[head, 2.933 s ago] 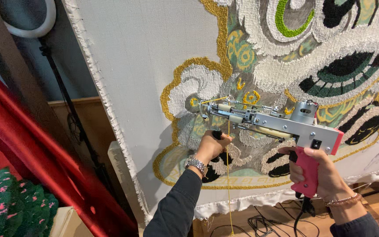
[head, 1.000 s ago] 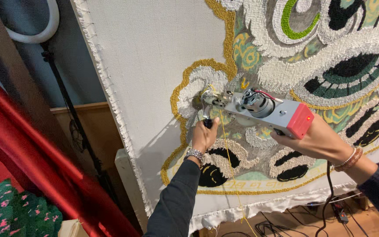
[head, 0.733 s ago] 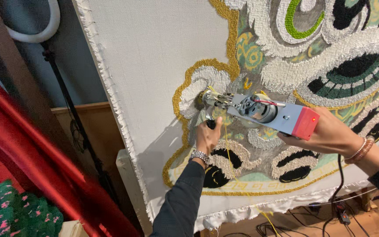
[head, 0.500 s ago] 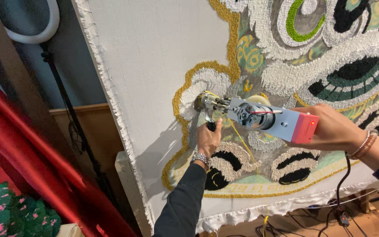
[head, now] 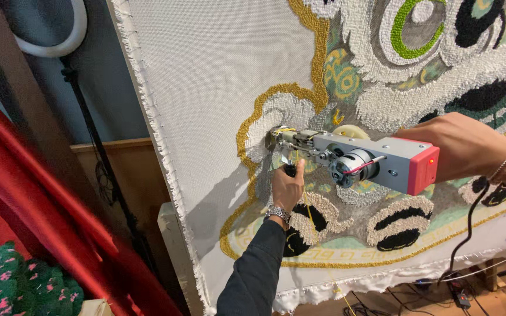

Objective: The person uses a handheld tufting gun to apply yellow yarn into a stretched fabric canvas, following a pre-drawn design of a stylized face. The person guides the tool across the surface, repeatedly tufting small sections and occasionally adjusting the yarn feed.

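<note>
Two hands work one grey metal tufting gun with a red rear end (head: pixel 358 162), its needle tip pressed against the stretched white backing cloth with a tufted gold, white, black and green design (head: pixel 218 88). Your left hand (head: pixel 287 186) clenches the black front handle below the gun's nose; your right hand (head: pixel 461 146) wraps the rear, fingers hidden. A yellow yarn strand (head: pixel 310 210) hangs beneath the gun.
</note>
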